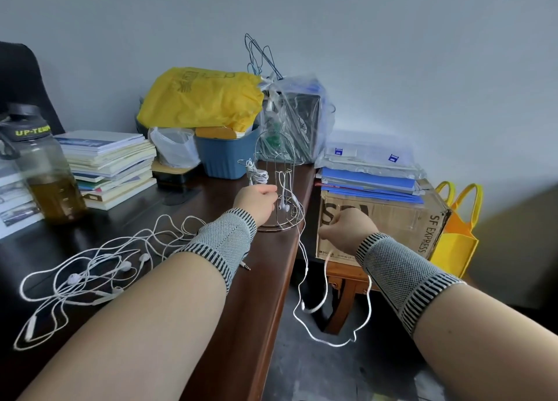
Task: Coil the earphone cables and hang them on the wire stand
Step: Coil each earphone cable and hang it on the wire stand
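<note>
We are looking down over two bare forearms in knitted grey wristbands, reaching across a dark wooden surface. The left hand is curling its fingers around a white earphone cable beside the wire stand, which is standing near the surface's right edge. The right hand is closing in a fist on the same cable, off the edge; the slack is hanging in a loop toward the floor. A coiled earphone is already hanging on the stand's left arm. More tangled earphones are lying on the near left. A cardboard box is sitting to the right, books and a bottle to the far left.
</note>
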Motion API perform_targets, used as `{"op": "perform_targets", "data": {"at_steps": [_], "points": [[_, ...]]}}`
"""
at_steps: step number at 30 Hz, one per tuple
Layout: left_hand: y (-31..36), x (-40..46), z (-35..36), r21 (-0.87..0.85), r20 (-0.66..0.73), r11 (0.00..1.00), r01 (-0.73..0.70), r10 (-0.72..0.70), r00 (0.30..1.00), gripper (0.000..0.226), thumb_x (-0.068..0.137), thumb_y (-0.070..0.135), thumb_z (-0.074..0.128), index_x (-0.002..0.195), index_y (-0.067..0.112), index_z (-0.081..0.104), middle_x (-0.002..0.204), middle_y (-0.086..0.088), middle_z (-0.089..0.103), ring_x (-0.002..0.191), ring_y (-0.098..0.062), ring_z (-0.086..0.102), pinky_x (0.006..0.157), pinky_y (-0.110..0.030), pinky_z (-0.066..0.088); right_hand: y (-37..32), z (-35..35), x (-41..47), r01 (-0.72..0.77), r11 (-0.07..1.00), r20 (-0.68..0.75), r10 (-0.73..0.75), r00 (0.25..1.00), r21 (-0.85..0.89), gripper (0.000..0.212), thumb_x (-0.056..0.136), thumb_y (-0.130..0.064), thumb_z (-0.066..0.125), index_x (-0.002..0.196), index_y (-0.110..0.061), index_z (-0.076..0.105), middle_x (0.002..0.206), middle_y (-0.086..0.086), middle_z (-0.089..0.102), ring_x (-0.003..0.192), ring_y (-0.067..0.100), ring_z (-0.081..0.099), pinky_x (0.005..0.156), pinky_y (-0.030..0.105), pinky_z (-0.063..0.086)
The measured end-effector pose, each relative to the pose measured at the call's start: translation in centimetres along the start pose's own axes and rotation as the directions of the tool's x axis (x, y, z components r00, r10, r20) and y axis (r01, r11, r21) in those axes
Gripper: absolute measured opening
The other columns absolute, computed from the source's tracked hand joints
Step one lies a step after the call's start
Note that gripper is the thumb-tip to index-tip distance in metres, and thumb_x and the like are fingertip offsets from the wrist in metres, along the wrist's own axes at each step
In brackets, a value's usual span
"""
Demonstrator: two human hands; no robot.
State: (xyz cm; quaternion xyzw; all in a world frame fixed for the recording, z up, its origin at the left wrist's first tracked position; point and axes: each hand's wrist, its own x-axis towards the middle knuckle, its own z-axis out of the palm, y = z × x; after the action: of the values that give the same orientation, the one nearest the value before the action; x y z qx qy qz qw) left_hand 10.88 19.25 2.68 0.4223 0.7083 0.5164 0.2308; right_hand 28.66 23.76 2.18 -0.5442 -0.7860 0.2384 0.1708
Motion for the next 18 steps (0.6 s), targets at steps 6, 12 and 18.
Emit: {"op": "perform_targets", "data": {"at_steps": [6,12,18], "points": [[0.3,2.1,1.4,0.076,0.009,0.997,-0.004,0.003,1.0,0.035,0.094,0.011,0.047,0.065,0.026,0.056,0.04,0.009,0.053,0.04,-0.008,0.041,0.05,-0.024,0.031,-1.7,1.8,2.8,0.143,0.981,-0.074,-0.134,0.988,0.133,0.046,0.088,-0.028,0.062,0.132,-0.016,0.053,0.127,0.002,0.061,0.106,0.015,0.059,0.092,0.029,0.048],[-0.1,3.3,2.2,0.249,0.009,0.967,-0.063,0.062,0.998,0.035,0.095,0.016,0.045,0.063,0.016,0.061,0.062,-0.001,0.064,0.061,-0.021,0.054,0.062,-0.029,0.045,-3.4,3.7,5.1,0.2,0.947,-0.09,-0.183,0.979,0.25,0.054,0.088,-0.032,0.064,0.136,-0.017,0.047,0.122,0.001,0.062,0.106,0.016,0.06,0.094,0.03,0.047],[-0.4,4.2,2.9,0.265,0.01,0.961,-0.085,0.086,0.996,0.028,0.096,0.017,0.045,0.102,0.015,0.073,0.08,-0.009,0.072,0.079,-0.027,0.067,0.076,-0.035,0.056,-3.6,4.4,6.2,0.235,0.927,-0.18,-0.188,0.965,0.293,0.007,0.087,-0.017,0.058,0.087,-0.021,0.064,0.082,-0.003,0.068,0.076,0.015,0.063,0.075,0.03,0.052]]}}
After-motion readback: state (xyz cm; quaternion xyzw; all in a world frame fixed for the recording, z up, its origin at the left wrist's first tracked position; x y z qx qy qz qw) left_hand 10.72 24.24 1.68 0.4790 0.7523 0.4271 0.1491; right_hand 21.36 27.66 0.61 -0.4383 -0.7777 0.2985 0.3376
